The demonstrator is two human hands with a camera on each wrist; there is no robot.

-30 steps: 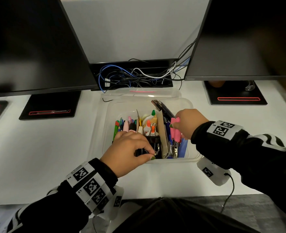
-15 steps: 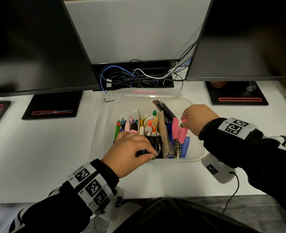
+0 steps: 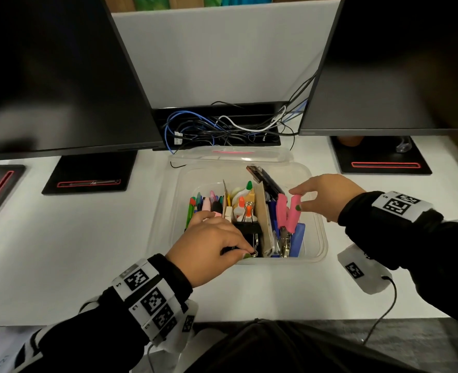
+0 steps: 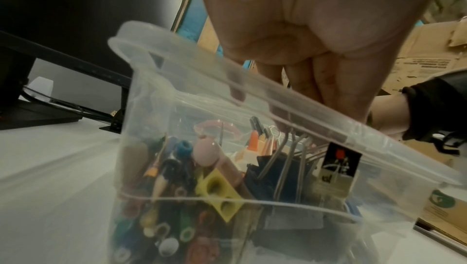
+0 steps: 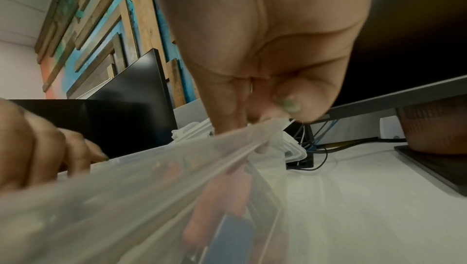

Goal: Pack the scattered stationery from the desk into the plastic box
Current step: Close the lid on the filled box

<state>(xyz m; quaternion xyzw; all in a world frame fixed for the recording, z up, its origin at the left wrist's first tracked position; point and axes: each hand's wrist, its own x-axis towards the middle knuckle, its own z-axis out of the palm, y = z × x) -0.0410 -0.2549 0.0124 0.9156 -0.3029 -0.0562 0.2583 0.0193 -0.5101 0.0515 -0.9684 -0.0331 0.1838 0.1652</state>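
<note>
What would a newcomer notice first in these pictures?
The clear plastic box in the middle of the white desk, crammed with upright markers, glue bottles and binder clips. The left hand reaches into its near side. The right hand touches pink-handled scissors standing at its right side.

Both arms are covered in black long sleeves (image 3: pixel 421 254) with white wavy stripes showing farther up. Each wrist carries a white band (image 3: pixel 400 205) printed with square black-and-white code markers — three in a row on the left band (image 3: pixel 147 294), one large one facing up on the right. A white camera pod (image 3: pixel 362 273) bearing a smaller marker hangs under the right wrist, with a thin black cable (image 3: pixel 383 310) trailing from it. The fingernails (image 3: pixel 298 208) wear green polish — chipped on the right thumb.
</note>
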